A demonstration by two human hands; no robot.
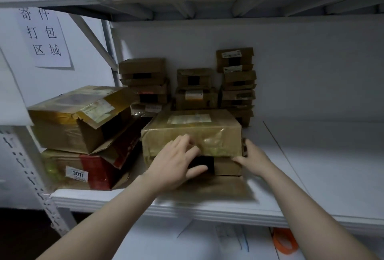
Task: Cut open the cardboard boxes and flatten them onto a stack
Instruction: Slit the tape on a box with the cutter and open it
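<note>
Barely begun, I judge: my left hand lays spread fingers on the taped box sitting on the shelf, my right hand grips its right corner; tape uncut, more boxes wait behind.

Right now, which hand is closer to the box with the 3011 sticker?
Left. The left hand rests on the taped box, just right of the 3011 box; the right hand holds the taped box's right edge, farther away.
</note>
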